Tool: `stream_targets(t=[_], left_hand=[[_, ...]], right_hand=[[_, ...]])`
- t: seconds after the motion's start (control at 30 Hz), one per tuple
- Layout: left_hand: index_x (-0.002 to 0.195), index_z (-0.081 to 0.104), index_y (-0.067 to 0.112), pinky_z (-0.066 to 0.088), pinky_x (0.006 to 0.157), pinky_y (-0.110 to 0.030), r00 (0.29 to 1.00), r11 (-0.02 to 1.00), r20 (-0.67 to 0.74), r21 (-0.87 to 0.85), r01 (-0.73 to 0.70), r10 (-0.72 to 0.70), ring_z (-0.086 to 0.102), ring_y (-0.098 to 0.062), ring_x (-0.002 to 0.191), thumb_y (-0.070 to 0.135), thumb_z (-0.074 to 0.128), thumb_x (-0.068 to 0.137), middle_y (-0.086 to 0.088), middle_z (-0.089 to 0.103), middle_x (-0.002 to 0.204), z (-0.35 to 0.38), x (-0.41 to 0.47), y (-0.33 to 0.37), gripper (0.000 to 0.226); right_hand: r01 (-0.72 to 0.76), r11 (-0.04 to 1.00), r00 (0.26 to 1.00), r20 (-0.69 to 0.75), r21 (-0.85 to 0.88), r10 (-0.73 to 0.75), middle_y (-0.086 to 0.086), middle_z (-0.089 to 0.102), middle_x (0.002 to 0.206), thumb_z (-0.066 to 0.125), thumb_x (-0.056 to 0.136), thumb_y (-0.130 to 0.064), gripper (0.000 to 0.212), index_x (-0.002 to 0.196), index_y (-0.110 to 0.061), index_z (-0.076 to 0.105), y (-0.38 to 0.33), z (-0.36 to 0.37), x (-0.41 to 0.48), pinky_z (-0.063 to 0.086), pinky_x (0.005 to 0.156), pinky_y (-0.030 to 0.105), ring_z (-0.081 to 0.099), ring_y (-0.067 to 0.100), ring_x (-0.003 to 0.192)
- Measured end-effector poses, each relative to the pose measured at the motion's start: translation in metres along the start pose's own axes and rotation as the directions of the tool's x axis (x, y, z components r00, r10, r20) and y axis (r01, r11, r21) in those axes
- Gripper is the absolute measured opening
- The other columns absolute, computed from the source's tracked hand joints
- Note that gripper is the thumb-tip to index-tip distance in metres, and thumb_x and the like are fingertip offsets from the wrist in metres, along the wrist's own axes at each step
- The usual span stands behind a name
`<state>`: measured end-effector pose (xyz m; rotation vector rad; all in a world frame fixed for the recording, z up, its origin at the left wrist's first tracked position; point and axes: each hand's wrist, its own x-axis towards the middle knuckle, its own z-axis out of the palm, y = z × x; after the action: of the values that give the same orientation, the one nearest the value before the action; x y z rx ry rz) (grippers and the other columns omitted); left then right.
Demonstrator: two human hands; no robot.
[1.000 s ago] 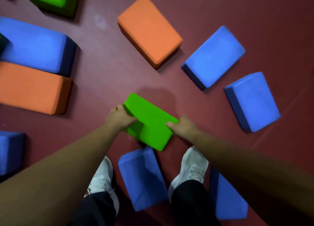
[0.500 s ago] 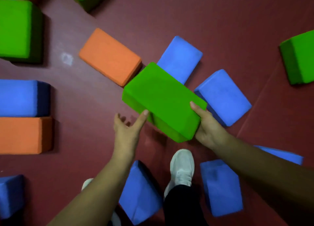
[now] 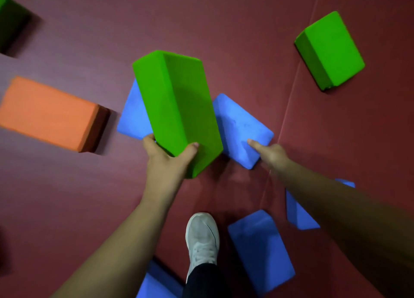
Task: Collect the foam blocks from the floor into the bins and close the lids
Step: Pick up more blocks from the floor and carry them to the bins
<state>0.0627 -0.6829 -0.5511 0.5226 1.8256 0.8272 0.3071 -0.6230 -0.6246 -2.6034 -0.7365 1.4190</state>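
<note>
Holding the green block by its near end, the left hand has the thumb on one face and the fingers curled round the opposite side, so the block is clamped between them and stands clear of the dark red floor. The right hand is down at a blue block that lies flat on the floor just beside the green one. One digit rests on its top face near the corner. The other fingers are hidden at the edge, so it cannot be told if this hand has closed on the block.

The step in hand seems to be taking a second block before going to the bins, which are not in view. To do it well, the right hand should slide its fingers under the near edge, keep the thumb on top, and squeeze firmly, because foam gives under pressure. A grip near the middle of the edge would stop the block from swinging. The lift should go up and to the right, away from the green block, which is held at one end only and may tip if it is knocked.

Many blocks wait on the floor: an orange block, another green block, and a blue block next to the white shoe.
</note>
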Motion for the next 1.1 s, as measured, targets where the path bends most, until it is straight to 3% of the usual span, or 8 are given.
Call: stream_targets(t=[0.13, 0.23, 0.33, 0.47, 0.53, 0.7, 0.83, 1.1], left_hand=[[0.115, 0.035, 0.022, 0.050, 0.081, -0.030, 0.998, 0.995, -0.016, 0.090, -0.053, 0.054, 0.060, 0.008, 0.084, 0.027, 0.083, 0.075, 0.017, 0.060, 0.099, 0.017, 0.019, -0.009, 0.063], [0.116, 0.039, 0.022, 0.053, 0.082, -0.031, 0.997, 0.992, -0.024, 0.106, -0.064, 0.067, 0.062, 0.002, 0.086, 0.024, 0.082, 0.076, 0.016, 0.062, 0.099, 0.022, 0.026, -0.011, 0.059], [0.117, 0.043, 0.024, 0.054, 0.082, -0.032, 0.996, 0.984, -0.003, 0.157, -0.084, 0.086, 0.063, -0.002, 0.090, 0.031, 0.083, 0.071, 0.011, 0.064, 0.102, 0.015, 0.027, -0.005, 0.062], [0.120, 0.048, 0.026, 0.051, 0.086, -0.036, 0.987, 0.943, -0.017, 0.299, -0.149, 0.161, 0.061, -0.017, 0.101, 0.046, 0.077, 0.060, 0.001, 0.063, 0.113, -0.013, 0.015, 0.028, 0.070], [0.124, 0.051, 0.021, 0.043, 0.079, -0.028, 0.980, 0.920, -0.023, 0.349, -0.177, 0.197, 0.058, -0.016, 0.097, 0.041, 0.081, 0.065, 0.004, 0.061, 0.110, -0.029, 0.002, 0.060, 0.069], [0.119, 0.049, 0.017, 0.039, 0.069, -0.032, 0.965, 0.876, -0.031, 0.430, -0.221, 0.259, 0.055, -0.019, 0.087, 0.045, 0.081, 0.068, 0.001, 0.058, 0.099, -0.089, -0.051, 0.196, 0.066], [0.121, 0.053, 0.021, 0.042, 0.074, -0.033, 0.929, 0.823, 0.002, 0.462, -0.329, 0.370, 0.062, -0.025, 0.099, 0.042, 0.080, 0.069, 0.000, 0.062, 0.102, -0.157, -0.122, 0.336, 0.062], [0.128, 0.055, 0.015, 0.044, 0.087, -0.038, 0.762, 0.701, -0.080, 0.463, -0.543, 0.643, 0.057, -0.030, 0.107, 0.048, 0.076, 0.065, -0.010, 0.059, 0.113, -0.348, -0.326, 0.561, 0.074]], right_hand=[[-0.146, 0.976, 0.974, 0.198, 0.160, 0.113, 0.000, 0.068, 0.110, 0.085, 0.069, -0.051, 0.060, 0.109, -0.014, 0.062, 0.023, 0.028, 0.028, 0.050, 0.085, 0.036, 0.064, 0.020, 0.097], [-0.090, 0.953, 0.993, 0.103, 0.290, 0.063, 0.004, 0.075, 0.101, 0.095, 0.030, -0.058, 0.097, 0.109, -0.008, 0.069, 0.051, 0.054, 0.063, 0.059, 0.086, 0.045, 0.072, 0.022, 0.090], [-0.007, 0.931, 1.000, -0.018, 0.365, 0.015, 0.001, 0.074, 0.096, 0.092, 0.015, -0.068, 0.113, 0.109, -0.009, 0.066, 0.052, 0.062, 0.067, 0.061, 0.079, 0.042, 0.073, 0.018, 0.083], [0.181, 0.953, 0.975, -0.171, 0.242, -0.142, 0.004, 0.060, 0.106, 0.096, 0.054, -0.040, 0.087, 0.114, -0.007, 0.042, -0.010, 0.029, -0.014, 0.050, 0.082, 0.028, 0.062, 0.019, 0.091], [0.323, 0.940, 0.929, -0.231, 0.113, -0.291, 0.010, 0.057, 0.120, 0.093, 0.056, -0.036, 0.096, 0.129, -0.009, 0.035, -0.036, 0.003, -0.045, 0.047, 0.092, 0.030, 0.059, 0.024, 0.108], [0.413, 0.908, 0.854, -0.313, -0.078, -0.415, 0.018, 0.049, 0.125, 0.092, 0.059, -0.036, 0.085, 0.122, 0.003, 0.050, -0.133, -0.073, -0.167, 0.038, 0.095, 0.032, 0.051, 0.033, 0.113], [0.539, 0.834, 0.759, -0.362, -0.118, -0.542, 0.020, 0.049, 0.125, 0.091, 0.058, -0.034, 0.088, 0.125, 0.004, 0.047, -0.213, -0.134, -0.305, 0.034, 0.100, 0.034, 0.047, 0.036, 0.118], [0.722, 0.659, 0.555, -0.394, -0.209, -0.733, 0.023, 0.056, 0.124, 0.090, 0.057, -0.037, 0.092, 0.128, 0.003, 0.046, -0.308, -0.239, -0.635, 0.037, 0.101, 0.042, 0.050, 0.041, 0.118]])
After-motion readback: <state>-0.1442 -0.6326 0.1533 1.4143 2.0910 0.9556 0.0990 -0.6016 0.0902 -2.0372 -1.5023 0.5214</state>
